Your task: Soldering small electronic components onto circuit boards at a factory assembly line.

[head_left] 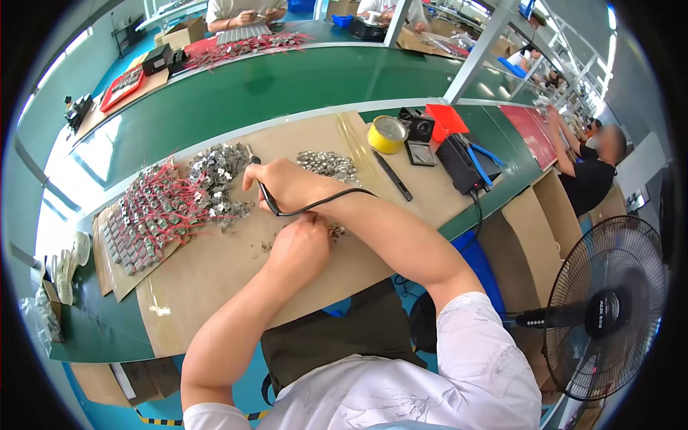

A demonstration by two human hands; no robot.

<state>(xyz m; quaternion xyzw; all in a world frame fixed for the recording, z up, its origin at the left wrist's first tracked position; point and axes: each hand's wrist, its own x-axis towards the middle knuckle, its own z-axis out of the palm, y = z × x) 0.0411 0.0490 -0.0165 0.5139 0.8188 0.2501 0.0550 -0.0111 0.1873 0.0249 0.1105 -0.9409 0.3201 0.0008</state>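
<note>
My right hand [287,185] is wrapped round the black handle of a soldering iron [267,199], its tip pointing up and away to the left. Just below it, my left hand [302,245] is closed, fingers pinched under the right wrist; whatever they grip is hidden. Tiny loose parts [337,231] lie beside the left fingers on the brown board [215,287]. Left of my hands spreads a heap of small grey metal parts with red wires [154,215], stacked in rows at its near end. Beyond the right hand lies a pile of small silvery parts [328,165].
Right of the pile are a black stick-like tool [393,175], a yellow roll [387,134], a black box [462,166] with blue-handled pliers [485,161] and a red bin [446,120]. A fan [605,312] stands at right. Across the green belt [287,86], other people work.
</note>
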